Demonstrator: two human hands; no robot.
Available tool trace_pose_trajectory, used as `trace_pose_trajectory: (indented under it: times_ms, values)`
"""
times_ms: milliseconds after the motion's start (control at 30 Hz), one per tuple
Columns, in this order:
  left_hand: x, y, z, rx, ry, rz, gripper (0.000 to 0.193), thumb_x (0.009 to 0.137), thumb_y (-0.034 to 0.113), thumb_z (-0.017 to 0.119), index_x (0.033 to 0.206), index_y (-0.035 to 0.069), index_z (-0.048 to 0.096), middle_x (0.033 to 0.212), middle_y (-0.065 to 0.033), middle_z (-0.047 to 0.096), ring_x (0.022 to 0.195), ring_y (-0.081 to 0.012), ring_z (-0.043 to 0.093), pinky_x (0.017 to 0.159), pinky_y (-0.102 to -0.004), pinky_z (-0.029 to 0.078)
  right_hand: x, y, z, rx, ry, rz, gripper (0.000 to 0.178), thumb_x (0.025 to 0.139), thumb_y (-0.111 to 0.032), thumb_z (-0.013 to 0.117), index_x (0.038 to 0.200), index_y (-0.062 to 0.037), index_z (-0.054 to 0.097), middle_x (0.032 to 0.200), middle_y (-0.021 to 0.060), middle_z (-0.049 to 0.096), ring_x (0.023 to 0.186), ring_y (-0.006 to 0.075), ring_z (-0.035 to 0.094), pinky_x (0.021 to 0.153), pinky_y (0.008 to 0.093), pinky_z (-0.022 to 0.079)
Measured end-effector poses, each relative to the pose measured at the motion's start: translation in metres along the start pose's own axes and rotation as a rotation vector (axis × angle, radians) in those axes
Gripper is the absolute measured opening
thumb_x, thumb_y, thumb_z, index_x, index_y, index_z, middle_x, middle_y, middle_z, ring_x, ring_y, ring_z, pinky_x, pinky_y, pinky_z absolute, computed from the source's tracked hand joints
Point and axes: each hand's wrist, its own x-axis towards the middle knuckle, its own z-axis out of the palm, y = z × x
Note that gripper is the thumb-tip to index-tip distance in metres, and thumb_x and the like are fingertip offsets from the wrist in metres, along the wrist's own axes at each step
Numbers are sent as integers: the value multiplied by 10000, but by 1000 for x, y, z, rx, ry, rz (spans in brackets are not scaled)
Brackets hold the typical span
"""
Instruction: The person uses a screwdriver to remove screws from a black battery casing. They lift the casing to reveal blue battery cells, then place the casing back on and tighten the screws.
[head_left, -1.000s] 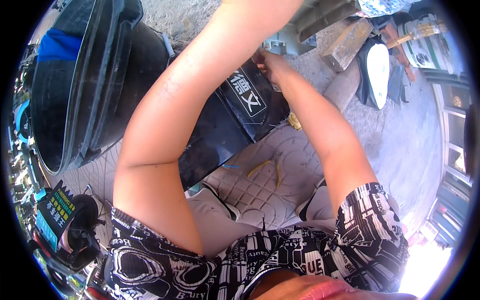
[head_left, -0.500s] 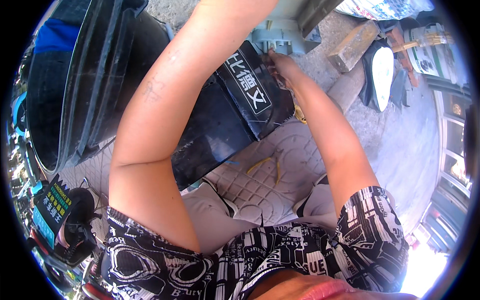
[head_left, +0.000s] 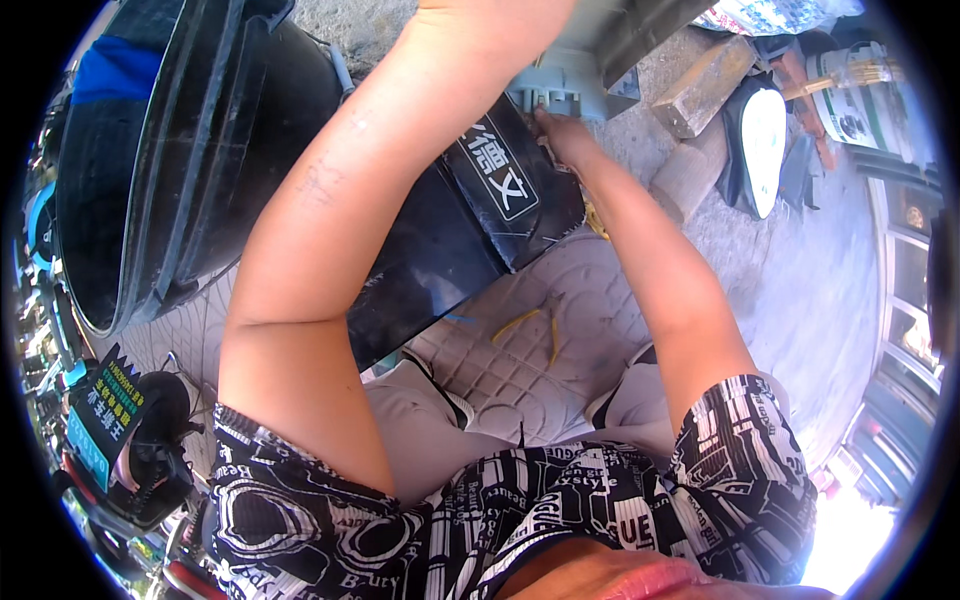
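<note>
A black box-shaped case (head_left: 430, 250) with a white-lettered label stands between my legs. Beyond it is a grey plastic housing (head_left: 580, 65) with small moulded fittings along its edge. My right hand (head_left: 568, 138) is at the gap between the case's far right corner and the housing. Its fingers are bent, one tip against a housing fitting; whatever they grip is hidden. My left arm reaches up across the case, and my left hand (head_left: 505, 25) is cut off at the top edge beside the housing, its fingers out of sight.
A large black tub (head_left: 200, 170) stands at the left, close to my left arm. Yellow-handled pliers (head_left: 530, 325) lie on the patterned paving near my feet. A wooden block (head_left: 705, 85), a white-soled shoe (head_left: 763, 155) and a white bucket (head_left: 860, 110) are on the right.
My left hand and forearm have shifted slightly right, covering more of the label. The grey housing has moved a little right. My right hand stays at nearly the same spot.
</note>
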Motion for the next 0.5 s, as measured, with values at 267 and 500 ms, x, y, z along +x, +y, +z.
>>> trace_pose_trajectory:
  times_ms: [267, 500]
  values:
    - [-3, 7, 5, -45, 7, -19, 35, 739, 155, 582, 705, 149, 580, 681, 0, 586, 674, -189, 620, 629, -337, 488, -16, -16, -11, 97, 7, -75, 440, 930, -442, 518, 871, -38, 683, 828, 88, 666, 757, 189, 606, 734, 310, 457]
    - [1, -1, -4, -30, -31, 20, 41, 748, 148, 583, 708, 147, 573, 685, -2, 587, 676, -200, 618, 624, -343, 484, -54, -26, -14, 511, -169, 80, 352, 938, -308, 571, 1150, -34, 628, 961, 48, 646, 798, 113, 588, 688, 233, 474]
